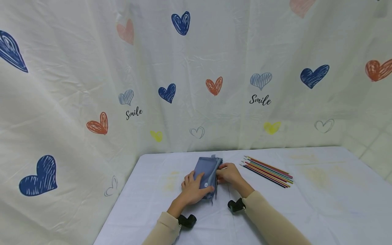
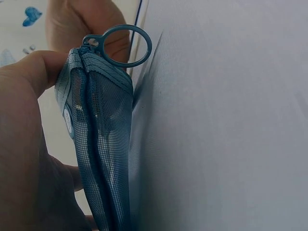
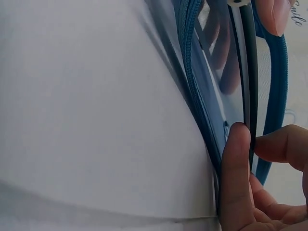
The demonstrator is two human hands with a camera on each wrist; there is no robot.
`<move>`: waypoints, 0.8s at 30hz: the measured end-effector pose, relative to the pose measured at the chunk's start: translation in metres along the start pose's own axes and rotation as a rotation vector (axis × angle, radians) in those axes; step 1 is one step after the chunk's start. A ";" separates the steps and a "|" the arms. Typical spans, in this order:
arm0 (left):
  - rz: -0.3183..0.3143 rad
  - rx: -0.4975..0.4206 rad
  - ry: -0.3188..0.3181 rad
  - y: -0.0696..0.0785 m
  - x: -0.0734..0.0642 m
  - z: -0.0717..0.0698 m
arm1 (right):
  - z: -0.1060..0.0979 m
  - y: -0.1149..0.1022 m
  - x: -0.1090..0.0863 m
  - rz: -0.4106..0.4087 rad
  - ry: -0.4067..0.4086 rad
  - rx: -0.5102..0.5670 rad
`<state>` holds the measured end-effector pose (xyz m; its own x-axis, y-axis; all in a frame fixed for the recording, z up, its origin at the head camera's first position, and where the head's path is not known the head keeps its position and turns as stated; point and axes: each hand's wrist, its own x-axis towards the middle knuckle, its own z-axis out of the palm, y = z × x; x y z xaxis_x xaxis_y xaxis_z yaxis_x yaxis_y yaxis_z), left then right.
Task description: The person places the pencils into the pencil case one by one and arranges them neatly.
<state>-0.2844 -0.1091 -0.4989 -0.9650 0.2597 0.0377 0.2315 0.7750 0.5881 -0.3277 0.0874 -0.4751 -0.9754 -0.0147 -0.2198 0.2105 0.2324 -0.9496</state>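
Note:
A blue zip pouch point(image 1: 203, 166) with mesh sides lies on the white-covered table. My left hand point(image 1: 192, 191) holds it from the left, its fingers on the top face and the thumb near the zip edge. A round pull ring point(image 2: 149, 45) stands out at the pouch's near end. At the right side my right hand point(image 1: 229, 174) reaches to the opening. In the right wrist view, thumb and finger pinch a thin dark strip point(image 3: 248, 72) with a pale edge, between the zip edges point(image 3: 276, 96). What kind of thing the strip is, I cannot tell.
Several coloured pencils point(image 1: 266, 172) lie side by side on the table, right of the pouch. A white cloth point(image 1: 116, 217) covers the table. Behind hangs a white curtain point(image 1: 229, 129) printed with hearts. Each wrist carries a black camera point(image 1: 187, 221).

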 end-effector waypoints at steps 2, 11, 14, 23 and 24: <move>-0.005 0.001 0.000 0.000 0.000 0.000 | 0.002 0.000 0.002 0.005 0.001 0.010; -0.019 0.007 -0.002 -0.002 0.002 0.002 | 0.009 0.000 0.002 0.003 0.006 0.023; -0.018 0.005 -0.002 -0.001 0.002 0.002 | 0.009 0.000 0.001 -0.002 -0.002 0.026; -0.022 -0.003 -0.001 -0.001 0.002 0.001 | 0.012 0.000 0.002 -0.010 -0.018 0.034; -0.022 -0.006 -0.002 -0.001 0.002 0.001 | 0.012 0.000 0.002 -0.008 -0.019 0.035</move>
<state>-0.2865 -0.1088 -0.5002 -0.9696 0.2436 0.0229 0.2093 0.7772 0.5934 -0.3289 0.0755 -0.4786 -0.9758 -0.0349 -0.2159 0.2050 0.1980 -0.9585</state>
